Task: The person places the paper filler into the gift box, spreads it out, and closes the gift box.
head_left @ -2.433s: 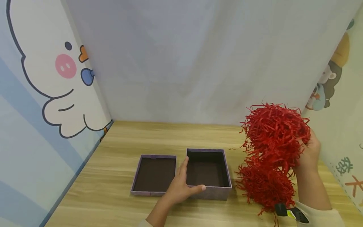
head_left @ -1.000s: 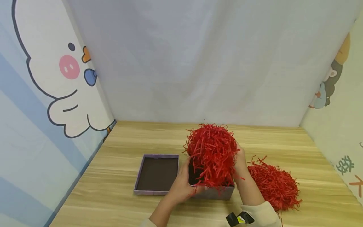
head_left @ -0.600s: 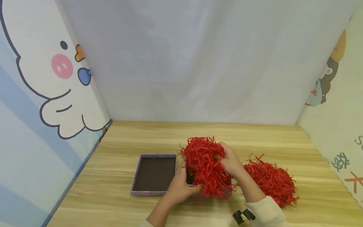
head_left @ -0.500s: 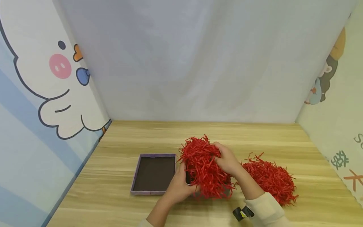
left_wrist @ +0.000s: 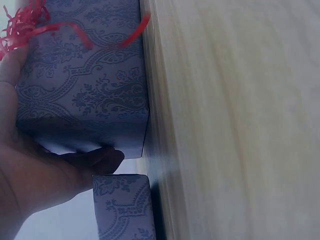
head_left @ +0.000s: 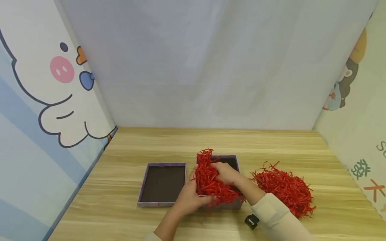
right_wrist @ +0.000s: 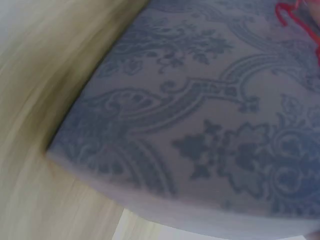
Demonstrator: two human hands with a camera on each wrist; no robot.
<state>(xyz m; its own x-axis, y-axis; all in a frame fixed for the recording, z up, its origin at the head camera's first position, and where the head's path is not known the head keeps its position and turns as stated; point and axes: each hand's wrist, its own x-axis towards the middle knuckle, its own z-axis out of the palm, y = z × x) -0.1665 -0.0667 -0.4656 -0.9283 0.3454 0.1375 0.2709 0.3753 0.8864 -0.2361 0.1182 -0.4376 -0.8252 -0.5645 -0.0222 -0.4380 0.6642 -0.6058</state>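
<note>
An open grey-purple patterned box (head_left: 230, 205) stands mid-table in the head view. Bunched in its left and front part is red shredded paper (head_left: 206, 179), some strands hanging over the front rim. My left hand (head_left: 189, 197) grips the box's near left corner, thumb by the front rim and fingers along the side; the left wrist view shows this hand (left_wrist: 30, 170) against the patterned wall. Inside the box, my right hand (head_left: 227, 174) holds the shredded paper, its fingertips partly buried in it. The right wrist view is mostly filled by the box wall (right_wrist: 190, 120).
Left of the box lies a shallow lid (head_left: 159, 204), hollow side up. To the right rests a second heap of red shredded paper (head_left: 284, 190), close to the right forearm. Printed curtains border the wooden table (head_left: 99, 204).
My right hand has brought the shredded paper from the right into the box and pressed it down leftward. The left hand has come onto the box corner and stays there.
</note>
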